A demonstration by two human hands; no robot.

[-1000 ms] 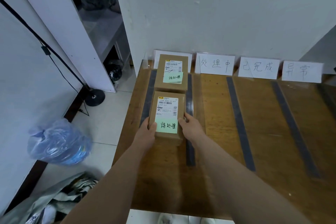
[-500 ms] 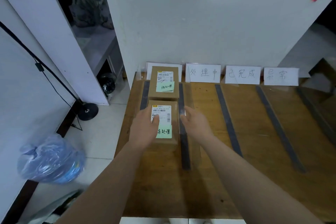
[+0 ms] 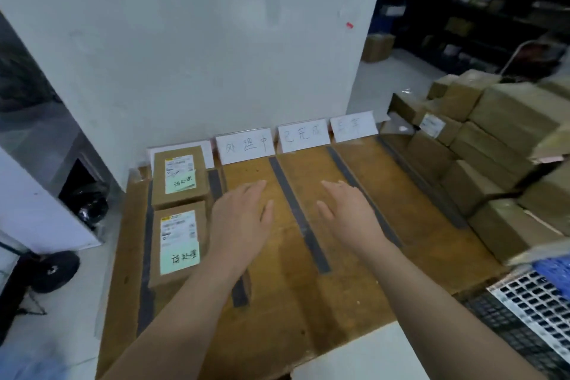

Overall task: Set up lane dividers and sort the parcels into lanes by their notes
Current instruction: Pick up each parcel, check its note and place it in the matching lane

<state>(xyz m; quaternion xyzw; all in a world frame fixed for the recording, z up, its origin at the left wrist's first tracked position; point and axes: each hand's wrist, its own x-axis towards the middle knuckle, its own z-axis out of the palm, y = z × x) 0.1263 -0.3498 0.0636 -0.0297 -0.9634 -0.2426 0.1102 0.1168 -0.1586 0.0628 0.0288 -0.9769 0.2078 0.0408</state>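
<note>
Two parcels (image 3: 178,244), notes (image 3: 180,259) up, lay in the table's (image 3: 348,302) leftmost lane. Left hand (image 3: 240,219) and right hand (image 3: 350,216) hovered over its middle, fingers straight, empty. The next, from the stack (image 3: 499,163) on the table's right, wanted its note read first.

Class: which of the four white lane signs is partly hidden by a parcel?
The leftmost sign, behind the far parcel; the other three stand uncovered, their writing showing.

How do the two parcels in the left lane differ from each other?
The far parcel sits farthest back; the near parcel lies just in front of it. The far parcel hides part of the leftmost sign card; the near parcel hides none. Both are brown boxes with white labels and green notes.
</note>
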